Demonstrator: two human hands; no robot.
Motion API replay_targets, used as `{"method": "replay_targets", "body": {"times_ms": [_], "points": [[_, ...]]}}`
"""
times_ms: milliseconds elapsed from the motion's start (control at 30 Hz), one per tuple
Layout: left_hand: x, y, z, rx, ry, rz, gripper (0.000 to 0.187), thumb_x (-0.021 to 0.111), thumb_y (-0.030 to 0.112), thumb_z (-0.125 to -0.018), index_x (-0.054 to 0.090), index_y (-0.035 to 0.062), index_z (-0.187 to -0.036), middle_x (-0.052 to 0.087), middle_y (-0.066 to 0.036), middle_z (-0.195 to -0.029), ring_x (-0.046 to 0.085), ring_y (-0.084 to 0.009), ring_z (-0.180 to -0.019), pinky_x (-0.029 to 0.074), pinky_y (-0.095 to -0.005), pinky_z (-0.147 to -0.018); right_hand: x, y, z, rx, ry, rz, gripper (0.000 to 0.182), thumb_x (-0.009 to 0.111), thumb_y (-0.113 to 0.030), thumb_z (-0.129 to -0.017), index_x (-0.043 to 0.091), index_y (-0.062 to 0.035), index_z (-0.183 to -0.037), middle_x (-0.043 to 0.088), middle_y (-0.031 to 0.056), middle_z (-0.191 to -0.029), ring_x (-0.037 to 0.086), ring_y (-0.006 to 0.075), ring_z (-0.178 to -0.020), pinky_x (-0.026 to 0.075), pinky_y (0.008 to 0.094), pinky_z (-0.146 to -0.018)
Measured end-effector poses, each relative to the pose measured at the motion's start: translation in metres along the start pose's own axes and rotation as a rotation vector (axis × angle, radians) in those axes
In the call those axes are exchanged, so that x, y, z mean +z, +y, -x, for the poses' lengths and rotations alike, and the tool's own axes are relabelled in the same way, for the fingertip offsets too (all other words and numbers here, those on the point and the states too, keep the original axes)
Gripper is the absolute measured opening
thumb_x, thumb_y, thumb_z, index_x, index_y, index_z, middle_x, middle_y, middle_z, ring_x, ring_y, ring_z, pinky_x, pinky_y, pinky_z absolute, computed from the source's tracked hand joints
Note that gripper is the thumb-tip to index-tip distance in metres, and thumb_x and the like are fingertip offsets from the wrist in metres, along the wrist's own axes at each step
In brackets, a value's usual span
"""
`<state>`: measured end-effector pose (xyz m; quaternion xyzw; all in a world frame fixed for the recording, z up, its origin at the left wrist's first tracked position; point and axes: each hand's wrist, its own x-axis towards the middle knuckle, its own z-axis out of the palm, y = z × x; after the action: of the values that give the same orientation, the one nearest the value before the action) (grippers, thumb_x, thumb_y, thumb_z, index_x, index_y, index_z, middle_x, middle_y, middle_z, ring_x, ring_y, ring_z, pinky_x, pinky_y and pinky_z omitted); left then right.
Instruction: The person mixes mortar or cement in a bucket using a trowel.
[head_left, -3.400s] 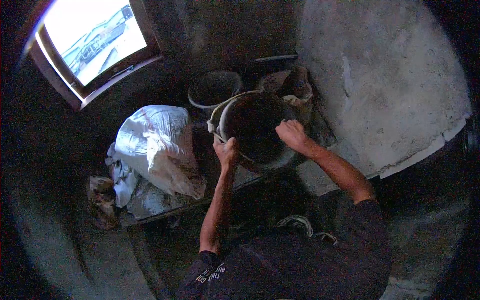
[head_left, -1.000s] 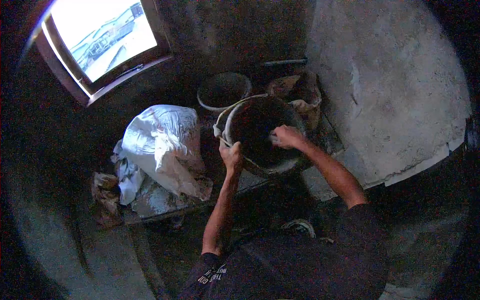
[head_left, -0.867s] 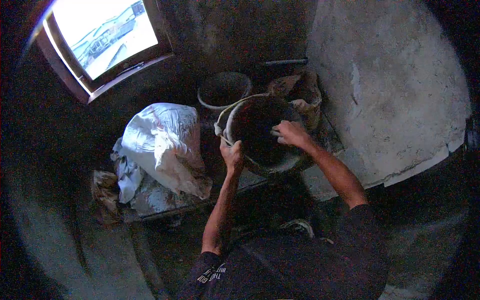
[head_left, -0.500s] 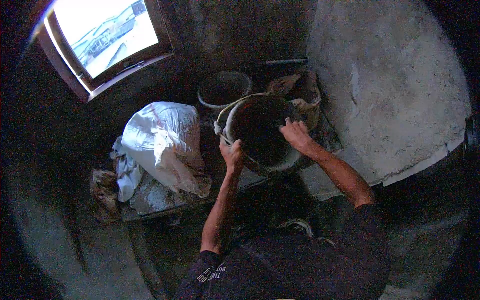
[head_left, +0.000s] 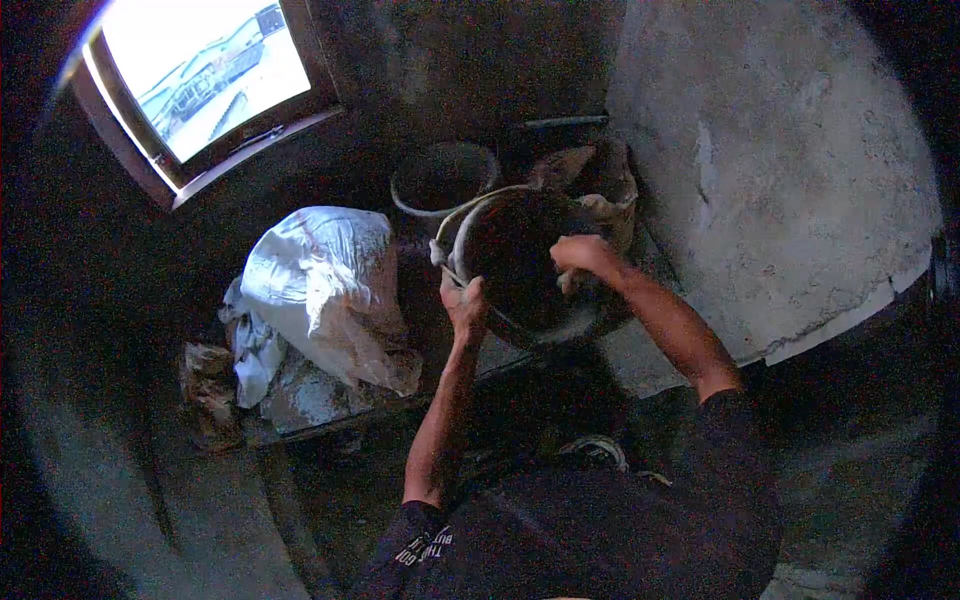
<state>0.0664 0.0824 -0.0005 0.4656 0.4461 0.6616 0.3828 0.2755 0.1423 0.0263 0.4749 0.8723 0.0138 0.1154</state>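
A round bucket (head_left: 570, 330) with a dark inside stands in the middle of the view, a pale cord-like handle (head_left: 451, 222) curving along its left side. My left hand (head_left: 465, 303) is closed on the bucket's left rim, near the lower end of the handle. Over the right part of the opening is my right hand (head_left: 583, 257), with its fingers curled. Whether it holds anything is too dark to make out. What lies inside the bucket is also hidden by the darkness.
A white sack (head_left: 325, 265) rests on a low platform to the left. Behind the bucket are a round basin (head_left: 444, 180) and a brown open bag (head_left: 617, 185). A bright window (head_left: 215, 75) is at upper left, and a rough grey wall (head_left: 780, 170) rises at right.
My right hand has turned, and its fingers have curled further down over the bucket's opening. My left hand has stayed on the rim. The view has shifted slightly.
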Motion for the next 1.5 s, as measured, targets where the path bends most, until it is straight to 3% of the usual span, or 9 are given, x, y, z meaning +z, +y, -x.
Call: {"method": "replay_targets", "body": {"times_ms": [200,267,467,767,833,1167,1367,1467,1500], "points": [[-0.004,-0.004,0.002,0.107,-0.059,0.008,0.037,0.046,0.008,-0.059,0.040,-0.0015,-0.094,0.047,-0.003,-0.075,0.042,-0.0122,-0.060,0.036,-0.0226,-0.057,-0.021,0.005,0.005,-0.242,-0.355,-0.279,0.036,0.052,-0.041,-0.062,0.056,-0.0060,-0.070,0.053,0.0089,-0.058,0.050,0.0230,-0.051,0.038,0.0329,-0.045],[-0.004,0.013,0.005,-0.180,-0.032,0.061,0.039,0.057,0.005,-0.057,0.043,-0.0009,-0.092,0.050,-0.004,-0.078,0.045,-0.0133,-0.065,0.037,-0.0237,-0.061,-0.026,0.000,0.012,-0.179,-0.468,-0.508,0.040,0.053,-0.041,-0.061,0.056,-0.0040,-0.076,0.053,0.0104,-0.059,0.050,0.0233,-0.050,0.037,0.0350,-0.045],[-0.007,0.003,0.001,0.035,-0.021,-0.003,0.041,0.046,0.007,-0.058,0.039,-0.0023,-0.097,0.046,-0.005,-0.082,0.042,-0.0133,-0.069,0.034,-0.0223,-0.063,0.019,-0.001,0.006,-0.174,-0.121,-0.605,0.039,0.051,-0.040,-0.065,0.055,-0.0050,-0.080,0.053,0.0116,-0.059,0.051,0.0251,-0.053,0.040,0.0330,-0.050],[-0.004,0.005,0.004,0.000,0.004,-0.038,0.041,0.044,0.006,-0.058,0.039,-0.0037,-0.097,0.046,-0.008,-0.086,0.043,-0.0155,-0.075,0.033,-0.0230,-0.067,-0.018,-0.035,0.033,0.131,0.313,0.042,0.015,0.043,-0.013,-0.066,0.051,-0.0089,-0.079,0.049,0.0117,-0.081,0.049,0.0277,-0.066,0.039,0.0383,-0.058],[-0.005,0.003,0.005,-0.028,-0.001,-0.017,0.041,0.045,0.006,-0.058,0.039,-0.0036,-0.097,0.047,-0.007,-0.085,0.043,-0.0155,-0.074,0.033,-0.0231,-0.067,-0.012,-0.034,0.033,0.096,0.602,0.221,0.015,0.040,-0.010,-0.068,0.052,-0.0072,-0.077,0.048,0.0114,-0.082,0.049,0.0264,-0.067,0.039,0.0366,-0.059],[-0.010,-0.007,-0.002,0.069,0.027,0.005,0.041,0.045,0.006,-0.056,0.039,-0.0032,-0.095,0.046,-0.005,-0.077,0.042,-0.0147,-0.064,0.034,-0.0222,-0.060,-0.004,-0.028,0.034,0.226,0.330,0.317,0.012,0.044,-0.008,-0.062,0.054,-0.0067,-0.069,0.050,0.0057,-0.055,0.050,0.0215,-0.057,0.039,0.0315,-0.051],[-0.009,0.001,-0.003,-0.053,0.001,-0.084,0.042,0.047,0.008,-0.056,0.039,-0.0032,-0.096,0.046,-0.006,-0.078,0.042,-0.0156,-0.065,0.034,-0.0227,-0.060,-0.026,-0.029,0.031,-0.015,0.312,0.120,0.008,0.046,-0.010,-0.061,0.053,-0.0062,-0.061,0.052,0.0093,-0.065,0.051,0.0244,-0.056,0.040,0.0329,-0.046],[-0.008,-0.006,-0.003,-0.024,-0.041,-0.022,0.042,0.047,0.008,-0.057,0.039,-0.0028,-0.096,0.047,-0.007,-0.080,0.043,-0.0160,-0.067,0.034,-0.0229,-0.062,-0.023,-0.015,0.015,0.068,-0.024,0.050,0.009,0.048,-0.014,-0.059,0.053,-0.0065,-0.059,0.052,0.0093,-0.065,0.052,0.0238,-0.056,0.041,0.0336,-0.048],[-0.007,-0.006,-0.002,-0.025,-0.042,-0.023,0.042,0.047,0.008,-0.057,0.039,-0.0028,-0.096,0.047,-0.007,-0.080,0.043,-0.0160,-0.067,0.034,-0.0229,-0.062,0.007,0.010,0.001,-0.142,0.050,-0.094,0.014,0.049,-0.019,-0.061,0.053,-0.0061,-0.060,0.052,0.0089,-0.063,0.052,0.0229,-0.055,0.041,0.0329,-0.048]]}}
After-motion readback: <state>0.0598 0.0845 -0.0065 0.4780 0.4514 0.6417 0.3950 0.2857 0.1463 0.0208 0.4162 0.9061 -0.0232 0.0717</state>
